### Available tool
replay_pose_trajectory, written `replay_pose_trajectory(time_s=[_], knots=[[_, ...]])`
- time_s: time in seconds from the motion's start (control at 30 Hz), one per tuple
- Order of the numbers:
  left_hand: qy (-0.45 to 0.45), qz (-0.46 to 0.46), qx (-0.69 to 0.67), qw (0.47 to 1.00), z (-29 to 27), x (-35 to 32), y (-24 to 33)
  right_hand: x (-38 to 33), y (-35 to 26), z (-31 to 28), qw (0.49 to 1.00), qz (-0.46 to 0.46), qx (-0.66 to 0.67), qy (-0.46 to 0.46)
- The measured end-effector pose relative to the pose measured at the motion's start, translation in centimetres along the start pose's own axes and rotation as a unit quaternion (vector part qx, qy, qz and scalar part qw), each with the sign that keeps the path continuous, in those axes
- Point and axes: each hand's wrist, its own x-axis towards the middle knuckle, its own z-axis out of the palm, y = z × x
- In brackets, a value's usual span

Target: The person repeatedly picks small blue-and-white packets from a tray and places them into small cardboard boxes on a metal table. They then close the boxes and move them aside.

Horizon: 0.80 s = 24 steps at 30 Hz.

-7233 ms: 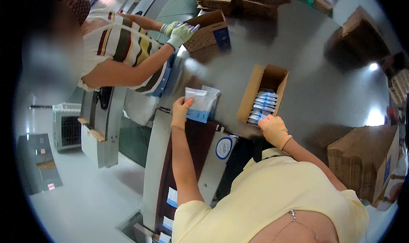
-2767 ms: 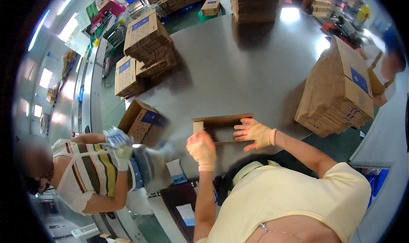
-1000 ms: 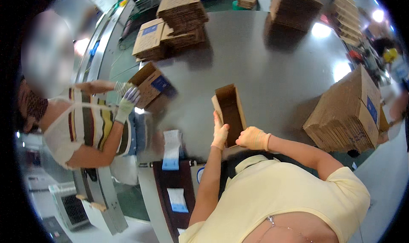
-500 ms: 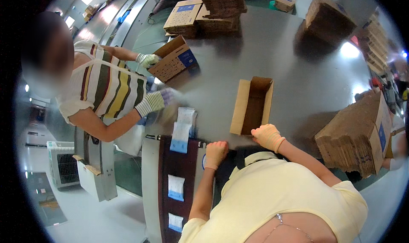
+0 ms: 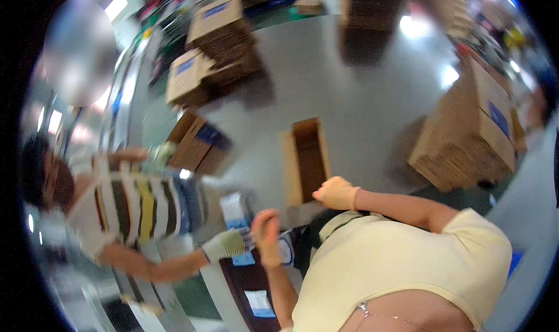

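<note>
An open brown cardboard box (image 5: pixel 310 162) lies on the grey table in front of me, its inside showing. My right hand (image 5: pixel 338 193), in a pale orange glove, is closed at the box's near right corner. My left hand (image 5: pixel 266 239) is raised beside the end of the dark conveyor belt (image 5: pixel 243 281), smeared by motion, so its fingers are unclear. Close to it, a co-worker's striped gloved hand (image 5: pixel 226 245) reaches to a blue-and-white packet (image 5: pixel 243 258) on the belt. Another packet (image 5: pixel 259 303) lies lower down, and white-and-blue packets (image 5: pixel 234 208) sit at the belt's far end.
The co-worker's other gloved hand (image 5: pixel 163 152) touches a second open box (image 5: pixel 195 144) at the left. Flattened-carton stacks stand at the far left (image 5: pixel 224 38), the back (image 5: pixel 371 9) and the right (image 5: pixel 460 137) of the grey table (image 5: pixel 349 82).
The view has swung, shifting the scene. My left hand has lifted from the belt's edge; my right stays at the box. The co-worker's nearer hand has moved from the table to the belt.
</note>
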Motion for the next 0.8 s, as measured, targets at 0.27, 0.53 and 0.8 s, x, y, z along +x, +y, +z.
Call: replay_pose_trajectory(time_s=[0.27,0.53,0.8], knots=[[-0.184,-0.047,0.384,0.903,-5.5,5.8,0.5,1.0,-0.4,1.4,0.999,-0.014,-0.022,0.021],[-0.166,0.029,0.45,0.877,-3.9,7.0,0.9,0.7,-0.5,2.5,0.997,0.018,-0.068,0.022],[-0.156,0.105,0.434,0.881,-1.5,5.5,1.5,0.0,-0.4,1.0,0.997,0.046,-0.049,-0.033]])
